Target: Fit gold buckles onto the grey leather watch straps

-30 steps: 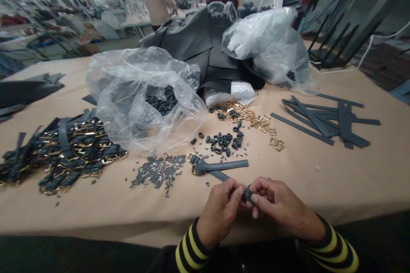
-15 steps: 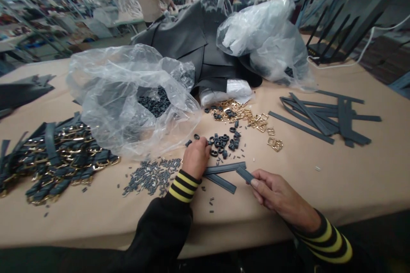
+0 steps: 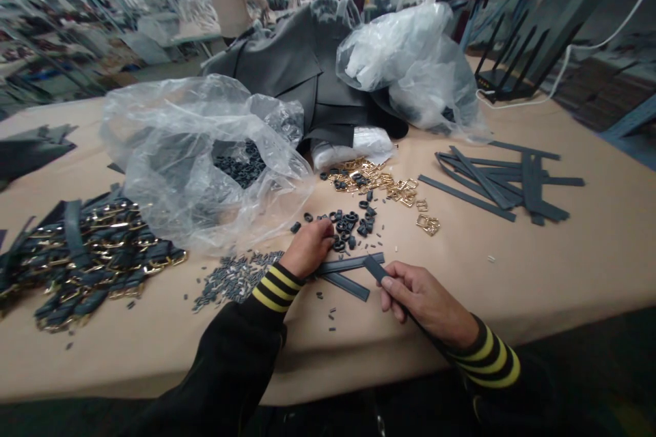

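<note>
Left hand point(image 3: 309, 247) and right hand point(image 3: 423, 295) bare. Directly behind each, snug cuff point(image 3: 277, 288) ringed in black and yellow stripes; farther back, loose black sleeve point(image 3: 230, 358).

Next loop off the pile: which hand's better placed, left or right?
Left, most likely. The left hand has its fingertips right at the dark loops, while the right hand sits farther off, occupied with a dark strap.

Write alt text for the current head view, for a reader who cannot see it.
A person's right hand holds a dark strap at a tan table, while the left hand is at a cluster of small dark loops. Around them lie gold buckles, more straps and a clear plastic bag.
</note>
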Tool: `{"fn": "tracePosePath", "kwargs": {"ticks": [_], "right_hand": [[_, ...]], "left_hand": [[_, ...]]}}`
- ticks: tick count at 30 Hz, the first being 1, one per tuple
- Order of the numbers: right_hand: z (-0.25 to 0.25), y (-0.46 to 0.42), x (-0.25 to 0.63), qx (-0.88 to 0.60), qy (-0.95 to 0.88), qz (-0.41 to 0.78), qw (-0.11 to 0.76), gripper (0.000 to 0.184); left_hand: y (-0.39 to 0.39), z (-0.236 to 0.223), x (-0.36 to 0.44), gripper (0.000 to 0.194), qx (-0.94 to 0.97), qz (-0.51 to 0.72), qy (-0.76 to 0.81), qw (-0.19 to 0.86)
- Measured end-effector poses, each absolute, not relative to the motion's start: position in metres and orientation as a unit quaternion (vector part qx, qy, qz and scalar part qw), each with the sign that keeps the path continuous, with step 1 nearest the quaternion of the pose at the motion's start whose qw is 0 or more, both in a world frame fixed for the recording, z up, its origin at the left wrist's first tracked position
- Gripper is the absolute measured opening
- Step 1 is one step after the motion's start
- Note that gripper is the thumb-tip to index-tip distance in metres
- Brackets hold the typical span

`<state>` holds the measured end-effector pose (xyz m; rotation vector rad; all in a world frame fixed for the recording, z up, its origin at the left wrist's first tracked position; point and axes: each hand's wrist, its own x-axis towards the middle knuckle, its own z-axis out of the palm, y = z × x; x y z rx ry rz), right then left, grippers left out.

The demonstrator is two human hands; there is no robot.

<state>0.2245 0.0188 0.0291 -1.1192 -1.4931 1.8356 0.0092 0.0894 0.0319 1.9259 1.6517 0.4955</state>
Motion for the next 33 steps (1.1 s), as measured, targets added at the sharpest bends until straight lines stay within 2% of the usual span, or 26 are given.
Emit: {"fn": "tracePosePath", "kwargs": {"ticks": [3, 7, 10, 15, 20, 24, 28, 30, 33], "right_hand": [[0.027, 0.019, 0.224, -0.428, -0.559, 0.657, 0.268, 0.022], [0.031, 0.02, 0.225, -0.436, -0.599, 0.6, 0.303, 0.023], [0.036, 0.017, 0.225, -0.436, -0.613, 0.584, 0.305, 0.024], [0.042, 0.009, 0.228, -0.427, -0.635, 0.579, 0.281, 0.024], [0.048, 0.005, 0.235, -0.448, -0.702, 0.498, 0.24, 0.022], [0.05, 0.005, 0.239, -0.459, -0.741, 0.446, 0.203, 0.023], [0.049, 0.002, 0.236, -0.471, -0.71, 0.463, 0.244, 0.024], [0.046, -0.001, 0.234, -0.473, -0.694, 0.476, 0.262, 0.026], [0.042, -0.006, 0.231, -0.468, -0.683, 0.488, 0.276, 0.028]], "left_hand": [[0.077, 0.041, 0.014, 0.007, 0.69, 0.217, 0.608, 0.328], [0.046, 0.057, 0.028, 0.013, 0.518, 0.338, 0.531, 0.579], [0.025, 0.06, 0.04, 0.013, 0.425, 0.386, 0.475, 0.667], [0.009, 0.052, 0.052, 0.01, 0.396, 0.439, 0.464, 0.659], [0.002, 0.048, 0.06, 0.009, 0.416, 0.431, 0.487, 0.636], [-0.012, 0.047, 0.076, 0.009, 0.491, 0.415, 0.565, 0.518], [-0.024, 0.042, 0.093, 0.017, 0.542, 0.473, 0.583, 0.378], [-0.024, 0.04, 0.097, 0.015, 0.525, 0.493, 0.576, 0.387], [-0.021, 0.034, 0.098, 0.011, 0.457, 0.492, 0.545, 0.502]]}}
